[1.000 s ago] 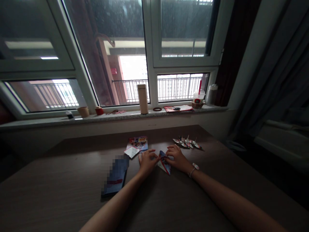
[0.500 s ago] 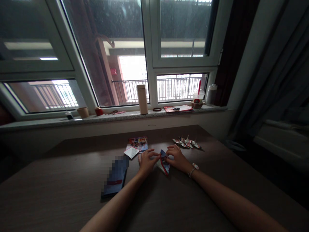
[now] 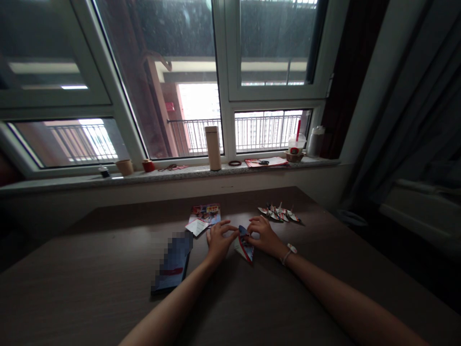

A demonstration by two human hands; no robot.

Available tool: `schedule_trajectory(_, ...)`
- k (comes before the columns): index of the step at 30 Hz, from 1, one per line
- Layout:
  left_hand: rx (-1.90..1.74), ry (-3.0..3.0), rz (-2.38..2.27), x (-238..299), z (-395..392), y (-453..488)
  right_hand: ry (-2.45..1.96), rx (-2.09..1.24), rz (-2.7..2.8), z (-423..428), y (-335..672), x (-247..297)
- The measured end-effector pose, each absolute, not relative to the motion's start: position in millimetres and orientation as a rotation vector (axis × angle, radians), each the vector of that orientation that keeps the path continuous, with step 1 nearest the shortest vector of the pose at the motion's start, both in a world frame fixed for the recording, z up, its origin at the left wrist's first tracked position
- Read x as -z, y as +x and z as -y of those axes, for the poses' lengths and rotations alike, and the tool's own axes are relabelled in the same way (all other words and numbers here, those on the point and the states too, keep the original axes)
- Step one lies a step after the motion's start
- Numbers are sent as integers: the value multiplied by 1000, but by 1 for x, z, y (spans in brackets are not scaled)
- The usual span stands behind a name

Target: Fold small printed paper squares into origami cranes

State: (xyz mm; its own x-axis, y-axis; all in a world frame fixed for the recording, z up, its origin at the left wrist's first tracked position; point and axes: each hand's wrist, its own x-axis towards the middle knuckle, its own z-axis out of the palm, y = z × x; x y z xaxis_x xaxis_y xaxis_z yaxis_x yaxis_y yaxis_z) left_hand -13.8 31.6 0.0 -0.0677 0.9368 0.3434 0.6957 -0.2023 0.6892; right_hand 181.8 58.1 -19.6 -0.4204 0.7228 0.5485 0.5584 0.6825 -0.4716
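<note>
A folded piece of printed paper (image 3: 244, 246), blue and white with a red edge, lies on the dark wooden table (image 3: 108, 298) between my hands. My left hand (image 3: 219, 239) pinches its left side with curled fingers. My right hand (image 3: 264, 235), with a bracelet at the wrist, presses and grips its right side. Behind my left hand lie a stack of colourful paper sheets (image 3: 206, 212) and a small white folded piece (image 3: 196, 226). Several finished folded paper figures (image 3: 279, 213) sit in a row behind my right hand.
A dark blurred flat object (image 3: 173, 262) lies left of my left forearm. On the windowsill (image 3: 54, 181) stand a beige flask (image 3: 213, 147), two small cups (image 3: 124, 166), scissors, a drink cup with a red straw (image 3: 296, 143) and papers. A dark curtain (image 3: 414, 105) hangs at the right.
The folded paper has shifted slightly left and turned a little under my fingers. Both hands have stayed in almost the same place.
</note>
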Motion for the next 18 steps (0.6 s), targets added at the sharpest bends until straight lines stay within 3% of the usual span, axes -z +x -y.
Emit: schedule_trajectory(18,-1242,1864,-1724,-1,-32,-12,-973,-275,2164,-55,178,18)
